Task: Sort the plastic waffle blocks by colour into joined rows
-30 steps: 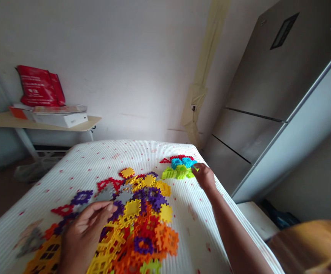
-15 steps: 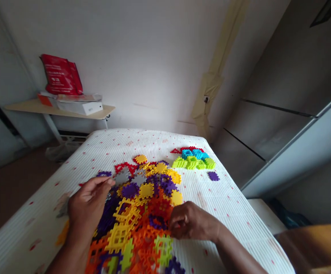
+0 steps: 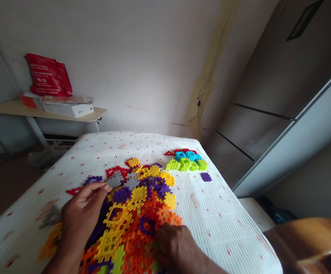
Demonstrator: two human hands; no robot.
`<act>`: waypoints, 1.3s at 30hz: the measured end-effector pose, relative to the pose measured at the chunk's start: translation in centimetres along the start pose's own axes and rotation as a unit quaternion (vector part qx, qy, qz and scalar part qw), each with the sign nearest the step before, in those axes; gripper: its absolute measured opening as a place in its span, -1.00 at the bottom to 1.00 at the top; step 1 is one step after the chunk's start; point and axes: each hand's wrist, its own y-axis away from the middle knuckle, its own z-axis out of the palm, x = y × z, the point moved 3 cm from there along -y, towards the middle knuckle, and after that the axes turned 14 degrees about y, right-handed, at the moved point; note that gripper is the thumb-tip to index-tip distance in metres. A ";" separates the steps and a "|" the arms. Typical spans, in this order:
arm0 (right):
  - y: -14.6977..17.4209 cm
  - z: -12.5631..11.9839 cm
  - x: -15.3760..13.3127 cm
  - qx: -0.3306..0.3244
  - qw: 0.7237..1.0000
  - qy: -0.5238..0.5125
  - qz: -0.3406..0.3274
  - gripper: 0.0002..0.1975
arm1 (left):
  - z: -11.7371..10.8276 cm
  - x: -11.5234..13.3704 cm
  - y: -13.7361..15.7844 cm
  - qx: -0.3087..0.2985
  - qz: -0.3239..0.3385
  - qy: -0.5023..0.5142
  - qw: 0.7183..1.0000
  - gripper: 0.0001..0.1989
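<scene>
A heap of plastic interlocking tiles (image 3: 139,194) in yellow, orange, purple, grey, red and lime lies on the cloth-covered table. On its left side my left hand (image 3: 81,213) hovers with thumb and fingers pinched together, close to the grey tile (image 3: 115,179); anything between the fingertips is too small or hidden to make out. My right hand (image 3: 177,243) reaches down into the near right part of the heap, its fingers curled among orange tiles (image 3: 174,219). The fingertips are mostly covered, and what they grip does not show.
Sorted lime tiles (image 3: 185,164) and blue tiles (image 3: 190,155) stand in stacks at the far right, with red tiles (image 3: 185,151) behind. A single purple tile (image 3: 206,177) lies nearby. A side table (image 3: 11,108) holds a red bag (image 3: 48,76). Right stands a grey refrigerator (image 3: 262,83).
My right hand has moved down and inward over the heap, uncovering orange tiles at its edge. My left hand stays pinched at the left side. The view has shifted slightly to the right.
</scene>
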 end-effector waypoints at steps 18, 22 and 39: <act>-0.7 -2.3 8.2 -0.005 0.871 -0.484 0.082 -0.84 | 0.2 0.6 0.4 0.007 -0.060 0.015 0.998 -0.66; -1.0 -2.8 13.5 0.151 0.918 -0.322 0.176 -0.96 | 0.4 1.0 0.4 0.004 -0.062 0.000 0.998 -0.66; -0.2 2.9 16.7 0.154 0.938 -0.019 0.311 -0.83 | 1.0 2.6 1.2 0.010 -0.084 -0.027 0.996 -0.65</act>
